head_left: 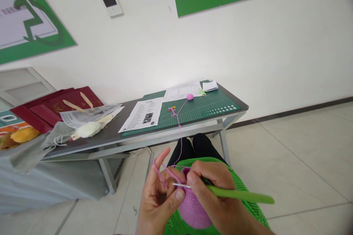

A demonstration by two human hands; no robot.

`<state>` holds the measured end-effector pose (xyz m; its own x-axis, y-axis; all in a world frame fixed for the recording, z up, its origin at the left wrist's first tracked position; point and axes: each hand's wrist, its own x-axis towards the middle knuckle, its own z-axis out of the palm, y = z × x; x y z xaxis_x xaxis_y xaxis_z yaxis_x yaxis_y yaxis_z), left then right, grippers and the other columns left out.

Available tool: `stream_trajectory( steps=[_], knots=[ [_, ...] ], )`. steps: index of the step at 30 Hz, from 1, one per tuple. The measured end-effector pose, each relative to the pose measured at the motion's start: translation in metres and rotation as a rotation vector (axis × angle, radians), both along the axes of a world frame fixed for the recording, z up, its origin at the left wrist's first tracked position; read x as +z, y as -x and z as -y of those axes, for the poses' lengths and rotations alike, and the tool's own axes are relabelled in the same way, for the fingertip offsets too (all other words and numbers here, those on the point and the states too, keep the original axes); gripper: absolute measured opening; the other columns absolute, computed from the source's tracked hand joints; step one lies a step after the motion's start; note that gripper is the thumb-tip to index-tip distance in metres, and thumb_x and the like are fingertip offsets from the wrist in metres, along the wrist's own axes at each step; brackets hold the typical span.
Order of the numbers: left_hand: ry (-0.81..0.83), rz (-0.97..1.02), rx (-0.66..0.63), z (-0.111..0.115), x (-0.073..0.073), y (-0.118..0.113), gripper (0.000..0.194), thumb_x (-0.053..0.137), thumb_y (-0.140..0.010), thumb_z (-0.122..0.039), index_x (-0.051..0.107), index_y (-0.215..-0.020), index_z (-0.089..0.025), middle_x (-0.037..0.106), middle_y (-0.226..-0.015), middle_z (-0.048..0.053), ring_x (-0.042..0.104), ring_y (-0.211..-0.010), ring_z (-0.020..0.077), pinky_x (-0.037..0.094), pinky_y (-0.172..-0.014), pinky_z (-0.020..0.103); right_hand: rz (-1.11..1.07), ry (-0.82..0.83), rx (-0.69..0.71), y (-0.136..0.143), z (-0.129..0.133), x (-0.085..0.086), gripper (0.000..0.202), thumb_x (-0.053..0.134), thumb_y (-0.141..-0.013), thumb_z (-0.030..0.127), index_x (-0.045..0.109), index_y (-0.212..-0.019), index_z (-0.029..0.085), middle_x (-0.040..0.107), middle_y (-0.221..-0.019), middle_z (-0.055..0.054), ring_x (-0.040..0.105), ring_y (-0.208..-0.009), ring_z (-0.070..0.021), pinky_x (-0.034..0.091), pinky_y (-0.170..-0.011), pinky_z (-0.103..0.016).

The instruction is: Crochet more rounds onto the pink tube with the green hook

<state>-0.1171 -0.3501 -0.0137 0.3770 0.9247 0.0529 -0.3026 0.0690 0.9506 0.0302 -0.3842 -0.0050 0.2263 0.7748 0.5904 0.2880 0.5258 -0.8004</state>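
My right hand [213, 187] grips a crochet hook [242, 194] with a green handle, its metal tip pointing left at the edge of a pink crocheted piece [194, 211]. My left hand [162, 191] pinches that piece near the hook tip, index finger raised. Pink yarn [180, 143] loops over the raised finger and runs up to the table. There it leads toward a small pink yarn ball [190, 97]. The crocheted piece looks rounded and hollow, with an opening at the top. My fingers hide part of its edge.
A green cutting mat [193, 112] on the dark table [110, 132] bears a printed sheet [143, 114], colourful stitch markers [171, 108], small green-handled snips [203, 92] and folded white paper [210, 85]. At left are white yarn [88, 129] and red bags [52, 104]. Green mesh fabric [248, 205] covers my lap.
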Motion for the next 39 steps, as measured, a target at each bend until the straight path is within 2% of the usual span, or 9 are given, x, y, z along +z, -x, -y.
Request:
stream_trajectory(
  steps=[5, 10, 14, 18, 20, 22, 29, 35, 39],
  knots=[
    [0.003, 0.041, 0.009, 0.004, 0.004, -0.001, 0.079, 0.091, -0.082, -0.034, 0.055, -0.151, -0.045, 0.065, -0.076, -0.006, 0.039, -0.057, 0.0062, 0.041, -0.061, 0.014, 0.017, -0.023, -0.026, -0.001, 0.000, 0.000, 0.039, 0.048, -0.097, 0.022, 0.030, -0.062, 0.022, 0.032, -0.052, 0.008, 0.037, -0.045, -0.0066, 0.031, -0.049, -0.022],
    [0.024, 0.065, 0.001, 0.006, 0.005, -0.001, 0.087, 0.090, -0.084, -0.034, 0.045, -0.157, -0.049, 0.065, -0.076, -0.007, 0.036, -0.055, 0.0057, 0.041, -0.061, 0.014, 0.053, -0.113, -0.078, 0.000, -0.001, 0.001, 0.037, 0.050, -0.094, 0.018, 0.033, -0.061, 0.021, 0.035, -0.052, 0.008, 0.041, -0.045, -0.0053, 0.031, -0.049, -0.021],
    [0.041, 0.062, -0.013, 0.008, 0.007, -0.002, 0.087, 0.091, -0.083, -0.032, 0.046, -0.155, -0.051, 0.067, -0.077, -0.007, 0.035, -0.053, 0.0038, 0.039, -0.059, 0.012, 0.067, -0.170, -0.098, 0.000, -0.002, 0.002, 0.031, 0.052, -0.094, 0.017, 0.045, -0.064, 0.021, 0.046, -0.053, 0.007, 0.047, -0.048, -0.0068, 0.035, -0.050, -0.022],
    [0.028, 0.068, -0.020, 0.010, 0.007, -0.003, 0.084, 0.090, -0.083, -0.038, 0.047, -0.154, -0.053, 0.069, -0.080, -0.006, 0.031, -0.050, 0.0035, 0.040, -0.056, 0.015, 0.137, -0.191, -0.061, -0.004, -0.002, 0.003, 0.027, 0.068, -0.090, 0.027, 0.052, -0.069, 0.022, 0.051, -0.055, 0.006, 0.047, -0.047, -0.0081, 0.036, -0.047, -0.023],
    [0.034, 0.060, -0.017, 0.010, 0.007, -0.003, 0.083, 0.089, -0.084, -0.039, 0.047, -0.154, -0.054, 0.067, -0.077, -0.007, 0.028, -0.050, 0.0036, 0.038, -0.056, 0.014, 0.211, -0.211, -0.060, -0.006, -0.002, 0.002, 0.026, 0.064, -0.093, 0.024, 0.052, -0.070, 0.023, 0.052, -0.057, 0.005, 0.048, -0.049, -0.0092, 0.038, -0.049, -0.024],
    [0.046, 0.041, -0.017, 0.010, 0.006, -0.002, 0.083, 0.089, -0.084, -0.035, 0.047, -0.153, -0.054, 0.060, -0.071, -0.009, 0.026, -0.052, 0.0043, 0.035, -0.056, 0.012, 0.260, -0.243, -0.072, -0.007, -0.002, -0.001, 0.027, 0.054, -0.097, 0.018, 0.051, -0.070, 0.023, 0.051, -0.058, 0.004, 0.048, -0.051, -0.0108, 0.039, -0.052, -0.027],
    [0.061, 0.081, -0.059, 0.009, 0.011, -0.002, 0.072, 0.088, -0.085, -0.032, 0.057, -0.147, -0.052, 0.043, -0.064, -0.009, 0.029, -0.057, 0.0083, 0.036, -0.057, 0.012, 0.214, -0.244, -0.098, -0.005, -0.002, -0.003, 0.029, 0.049, -0.096, 0.013, 0.046, -0.069, 0.024, 0.052, -0.057, 0.003, 0.048, -0.052, -0.0119, 0.040, -0.054, -0.027],
    [0.098, 0.083, -0.083, 0.008, 0.012, -0.002, 0.069, 0.090, -0.082, -0.030, 0.064, -0.142, -0.050, 0.052, -0.070, -0.007, 0.034, -0.056, 0.0063, 0.037, -0.057, 0.012, 0.144, -0.196, -0.077, -0.006, 0.000, 0.000, 0.034, 0.049, -0.095, 0.013, 0.037, -0.065, 0.023, 0.042, -0.055, 0.006, 0.042, -0.050, -0.0089, 0.033, -0.051, -0.025],
    [0.094, 0.057, -0.070, 0.008, 0.009, 0.000, 0.078, 0.090, -0.081, -0.031, 0.056, -0.150, -0.049, 0.048, -0.065, -0.008, 0.035, -0.056, 0.0076, 0.038, -0.058, 0.013, 0.128, -0.148, -0.051, -0.008, 0.000, 0.002, 0.029, 0.053, -0.095, 0.015, 0.048, -0.067, 0.021, 0.050, -0.058, 0.006, 0.048, -0.051, -0.0069, 0.035, -0.052, -0.021]
  ],
)
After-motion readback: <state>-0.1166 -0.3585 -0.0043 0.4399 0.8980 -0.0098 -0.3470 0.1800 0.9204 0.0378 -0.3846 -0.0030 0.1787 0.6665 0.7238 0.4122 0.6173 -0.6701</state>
